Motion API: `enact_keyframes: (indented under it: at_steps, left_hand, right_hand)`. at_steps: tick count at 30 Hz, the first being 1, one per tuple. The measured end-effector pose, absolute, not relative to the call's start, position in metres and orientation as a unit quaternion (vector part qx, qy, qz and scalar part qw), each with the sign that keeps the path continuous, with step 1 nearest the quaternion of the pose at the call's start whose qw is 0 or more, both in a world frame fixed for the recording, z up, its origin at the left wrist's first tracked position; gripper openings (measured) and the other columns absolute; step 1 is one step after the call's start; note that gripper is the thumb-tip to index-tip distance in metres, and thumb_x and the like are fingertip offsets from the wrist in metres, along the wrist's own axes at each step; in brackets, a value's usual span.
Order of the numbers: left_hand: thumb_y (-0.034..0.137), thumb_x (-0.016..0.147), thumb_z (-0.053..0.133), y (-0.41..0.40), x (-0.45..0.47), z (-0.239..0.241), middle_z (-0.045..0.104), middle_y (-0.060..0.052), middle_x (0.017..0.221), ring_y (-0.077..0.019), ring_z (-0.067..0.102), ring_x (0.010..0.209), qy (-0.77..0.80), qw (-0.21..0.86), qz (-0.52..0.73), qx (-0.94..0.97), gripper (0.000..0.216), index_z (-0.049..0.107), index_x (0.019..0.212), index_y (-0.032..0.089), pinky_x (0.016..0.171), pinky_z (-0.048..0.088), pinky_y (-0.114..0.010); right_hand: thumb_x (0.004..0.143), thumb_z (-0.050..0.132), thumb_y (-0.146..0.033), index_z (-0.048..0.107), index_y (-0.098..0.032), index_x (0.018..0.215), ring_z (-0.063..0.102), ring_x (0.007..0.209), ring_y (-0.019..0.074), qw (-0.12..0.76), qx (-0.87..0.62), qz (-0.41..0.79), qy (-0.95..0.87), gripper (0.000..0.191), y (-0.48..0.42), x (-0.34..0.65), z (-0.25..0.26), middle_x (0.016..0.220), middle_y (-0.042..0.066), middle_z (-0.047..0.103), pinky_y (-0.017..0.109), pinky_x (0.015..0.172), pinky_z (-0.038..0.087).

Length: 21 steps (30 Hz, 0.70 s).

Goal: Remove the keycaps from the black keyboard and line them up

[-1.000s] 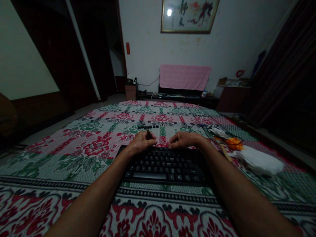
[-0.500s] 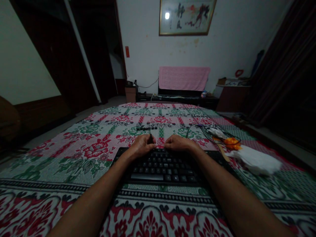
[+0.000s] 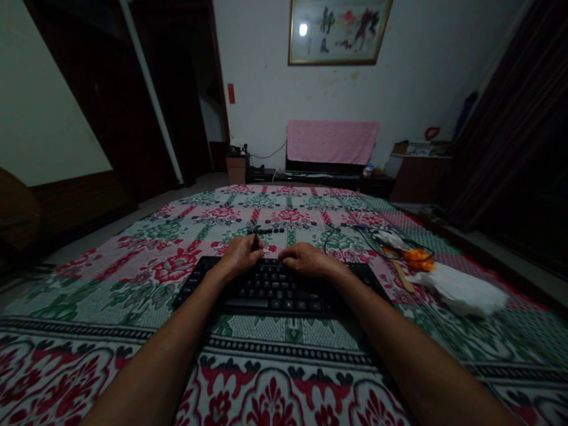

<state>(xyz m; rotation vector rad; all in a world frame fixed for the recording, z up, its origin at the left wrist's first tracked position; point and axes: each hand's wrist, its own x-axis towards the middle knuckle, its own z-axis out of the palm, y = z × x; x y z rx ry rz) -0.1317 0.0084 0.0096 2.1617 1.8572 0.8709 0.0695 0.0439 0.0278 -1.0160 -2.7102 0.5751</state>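
A black keyboard (image 3: 279, 306) lies on the patterned cloth in front of me, its far edge under my hands. My left hand (image 3: 239, 255) is closed at the far edge, left of the middle. A small dark pointed piece (image 3: 255, 240) sticks up between its thumb and fingers; its kind is too dark to tell. My right hand (image 3: 304, 259) has its fingers curled over the far edge, thumb and fingertips against the keyboard. Just beyond the hands, several small black keycaps (image 3: 268, 231) lie in a row on the cloth.
The floral cloth (image 3: 177, 266) covers the whole surface. To the right lie a black cable (image 3: 327, 239), an orange bundle (image 3: 418, 258), white tissue (image 3: 464, 290) and a wooden-handled item (image 3: 403, 278). Farther off, a pink towel (image 3: 332, 142) hangs near the wall.
The keyboard has shifted left and slightly away from me. Both hands have moved left with it, and more of its right end shows.
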Motion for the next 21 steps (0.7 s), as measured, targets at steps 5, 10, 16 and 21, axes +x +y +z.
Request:
enact_keyframes:
  at_steps: [5, 10, 16, 21]
  left_hand:
    - [0.026, 0.066, 0.059, 0.011, -0.138, 0.008, 0.063, -0.002, 0.073, -0.0161, 0.057, 0.069, 0.616, 0.107, 0.342, 0.702, 0.014, 0.060, 0.079, 0.019, 0.062, 0.040, -0.025]
    - [0.030, 0.060, 0.065, 0.011, -0.138, 0.012, 0.059, 0.002, 0.067, -0.0118, 0.054, 0.060, 0.547, 0.298, 0.431, 0.653, 0.022, 0.058, 0.076, 0.016, 0.057, 0.041, -0.023]
    - [0.026, 0.060, 0.066, 0.011, -0.133, 0.006, 0.058, 0.002, 0.068, -0.0106, 0.053, 0.062, 0.524, 0.324, 0.440, 0.653, 0.020, 0.058, 0.075, 0.016, 0.058, 0.040, -0.022]
    - [0.025, 0.061, 0.064, 0.009, -0.131, 0.005, 0.058, 0.003, 0.066, -0.0110, 0.053, 0.062, 0.529, 0.317, 0.422, 0.665, 0.017, 0.058, 0.074, 0.016, 0.058, 0.040, -0.022]
  right_hand:
    - [0.076, 0.045, -0.017, 0.070, -0.018, 0.087, 0.059, 0.078, 0.0153, 0.172, -0.359, 0.140, -0.907, 0.028, 0.049, 0.067, 0.015, 0.086, 0.004, 0.069, 0.022, 0.067, 0.039]
    - [0.075, 0.046, -0.016, 0.071, -0.018, 0.079, 0.057, 0.071, 0.0133, 0.229, -0.351, 0.138, -0.897, 0.025, 0.051, 0.066, 0.006, 0.076, 0.003, 0.067, 0.021, 0.062, 0.036]
    - [0.074, 0.047, -0.017, 0.071, -0.017, 0.076, 0.056, 0.068, 0.0127, 0.258, -0.357, 0.145, -0.886, 0.024, 0.052, 0.064, 0.000, 0.074, 0.003, 0.066, 0.021, 0.060, 0.036]
    - [0.073, 0.047, -0.016, 0.070, -0.017, 0.073, 0.055, 0.066, 0.0125, 0.269, -0.346, 0.138, -0.888, 0.023, 0.053, 0.064, -0.002, 0.070, 0.002, 0.065, 0.021, 0.060, 0.035]
